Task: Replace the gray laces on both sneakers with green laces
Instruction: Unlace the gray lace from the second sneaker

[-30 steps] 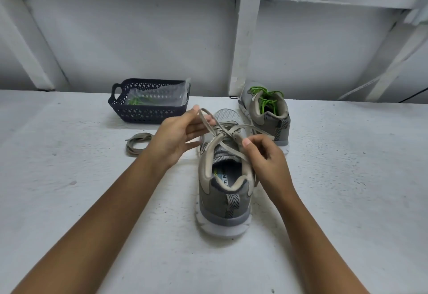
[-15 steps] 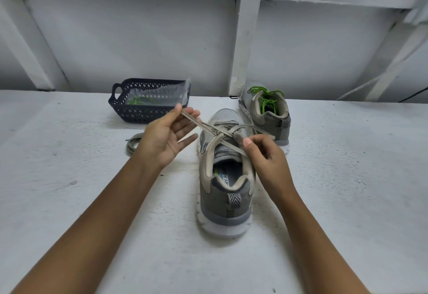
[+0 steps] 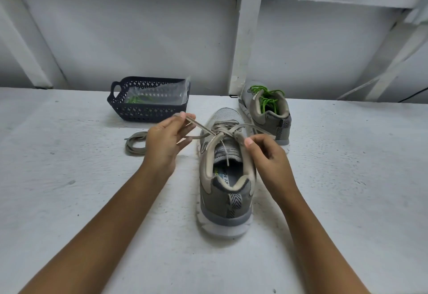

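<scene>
A gray sneaker (image 3: 225, 191) stands heel toward me in the middle of the white table, still threaded with a gray lace (image 3: 228, 128). My left hand (image 3: 165, 142) pinches one lace strand, drawn out taut to the left of the shoe. My right hand (image 3: 266, 154) grips the shoe's collar at its right side, thumb on top. One loose lace end hangs down into the shoe opening. A second gray sneaker (image 3: 268, 113) with a green lace (image 3: 266, 98) stands behind on the right.
A dark blue basket (image 3: 148, 110) at the back left holds a clear bag with a green lace (image 3: 136, 99) inside. A removed gray lace (image 3: 136, 146) lies coiled on the table left of my left hand. A white wall and beams rise behind the table.
My left hand has pulled the lace strand out to the left, away from the shoe, and one lace end has dropped into the shoe opening. The right hand stayed at the collar.
</scene>
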The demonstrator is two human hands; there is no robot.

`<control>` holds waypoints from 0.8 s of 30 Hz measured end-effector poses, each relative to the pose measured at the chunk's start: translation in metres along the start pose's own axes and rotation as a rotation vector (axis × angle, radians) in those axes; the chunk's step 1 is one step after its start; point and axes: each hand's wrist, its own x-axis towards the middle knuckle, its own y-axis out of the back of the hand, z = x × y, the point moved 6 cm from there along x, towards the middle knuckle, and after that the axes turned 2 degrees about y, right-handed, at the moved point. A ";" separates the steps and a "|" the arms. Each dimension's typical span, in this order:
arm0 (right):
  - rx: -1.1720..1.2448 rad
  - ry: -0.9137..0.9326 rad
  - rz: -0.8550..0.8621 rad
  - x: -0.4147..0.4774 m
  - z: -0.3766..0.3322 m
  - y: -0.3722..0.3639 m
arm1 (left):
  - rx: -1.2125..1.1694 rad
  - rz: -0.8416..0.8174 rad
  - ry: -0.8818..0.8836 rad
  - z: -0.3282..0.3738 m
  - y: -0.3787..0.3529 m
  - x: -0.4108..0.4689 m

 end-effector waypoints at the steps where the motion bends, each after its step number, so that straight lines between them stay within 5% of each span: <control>1: -0.001 -0.001 0.000 0.000 0.001 0.000 | 0.016 -0.005 0.008 -0.001 0.001 0.000; 7: 0.001 -0.011 0.006 0.000 0.002 0.000 | 0.247 -0.197 -0.135 -0.010 -0.025 -0.021; 17: -0.090 0.023 0.007 -0.002 -0.004 0.001 | 0.037 0.056 -0.146 0.032 0.018 0.004; 21: -0.322 0.110 0.091 0.002 -0.020 0.010 | 0.582 -0.168 -0.116 0.051 0.025 -0.008; 24: -0.427 0.179 0.092 0.016 -0.036 0.016 | 1.476 -0.162 -0.182 0.051 0.027 -0.007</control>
